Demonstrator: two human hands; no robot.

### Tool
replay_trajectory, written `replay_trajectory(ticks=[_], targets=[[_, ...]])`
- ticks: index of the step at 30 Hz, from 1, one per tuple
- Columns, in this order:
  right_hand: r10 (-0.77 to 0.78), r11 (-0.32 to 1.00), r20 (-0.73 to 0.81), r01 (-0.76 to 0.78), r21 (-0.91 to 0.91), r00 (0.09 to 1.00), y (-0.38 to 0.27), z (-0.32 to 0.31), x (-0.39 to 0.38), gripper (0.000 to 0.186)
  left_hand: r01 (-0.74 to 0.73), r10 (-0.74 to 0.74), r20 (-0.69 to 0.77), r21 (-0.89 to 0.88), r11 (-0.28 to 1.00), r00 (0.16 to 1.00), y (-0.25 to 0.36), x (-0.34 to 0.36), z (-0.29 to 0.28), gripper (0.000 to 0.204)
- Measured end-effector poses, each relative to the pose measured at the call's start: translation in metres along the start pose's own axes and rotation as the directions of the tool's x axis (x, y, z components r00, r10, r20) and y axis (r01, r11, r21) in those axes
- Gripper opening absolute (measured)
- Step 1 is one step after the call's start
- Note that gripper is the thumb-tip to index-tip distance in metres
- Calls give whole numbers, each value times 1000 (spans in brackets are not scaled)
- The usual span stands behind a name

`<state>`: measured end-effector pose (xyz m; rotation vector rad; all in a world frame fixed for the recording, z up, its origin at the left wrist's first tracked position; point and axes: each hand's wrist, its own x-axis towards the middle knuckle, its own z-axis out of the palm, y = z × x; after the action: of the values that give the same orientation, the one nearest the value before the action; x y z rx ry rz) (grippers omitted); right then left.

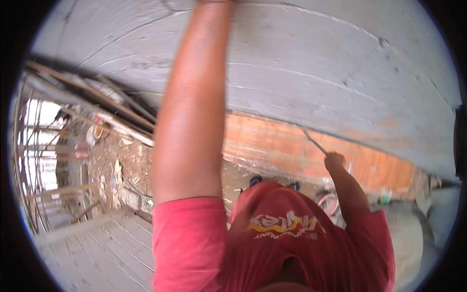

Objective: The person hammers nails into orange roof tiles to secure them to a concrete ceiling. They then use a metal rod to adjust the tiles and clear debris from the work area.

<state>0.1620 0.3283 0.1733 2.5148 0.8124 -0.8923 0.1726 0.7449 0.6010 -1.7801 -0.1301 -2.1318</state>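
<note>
My left arm (194,107) reaches up across the picture to a grey plastered wall (301,48). The left hand lies past the upper edge, so its fingers and anything in them are hidden. Lower and to the right, my right hand (335,159) is closed around a thin grey bar-like tool (315,142). That tool slants up and left in front of the orange brick strip (272,146), its tip near the plaster's lower edge. Its exact kind cannot be made out.
Long wooden boards (97,95) run along the wall at left, above debris-strewn ground (131,160). Upright poles (36,146) stand at far left. Grey ribbed planking (97,253) fills the lower left. A round container (329,203) sits by my right arm, near dark shoes (255,181).
</note>
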Motion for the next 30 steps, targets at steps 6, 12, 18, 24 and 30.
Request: replay_trajectory(ticks=[6,12,18,24,30], targets=[[-277,941,333,325,-96,901,52,50,77,37,222,-187,443,-27,975,877,59,-18,9,90],[-601,349,591,842,-411,538,72,47,109,38,194,-190,371,28,981,909,47,-16,0,90],[-525,12,774,913,-408,353,68,49,124,43,217,-203,389,9,976,899,46,-14,0,93],[-684,30,652,906,-422,327,78,90,160,39,215,-209,359,24,976,909,50,-14,9,90],[-632,356,552,836,-417,544,65,88,150,28,220,-236,370,84,972,899,43,-21,-1,83]])
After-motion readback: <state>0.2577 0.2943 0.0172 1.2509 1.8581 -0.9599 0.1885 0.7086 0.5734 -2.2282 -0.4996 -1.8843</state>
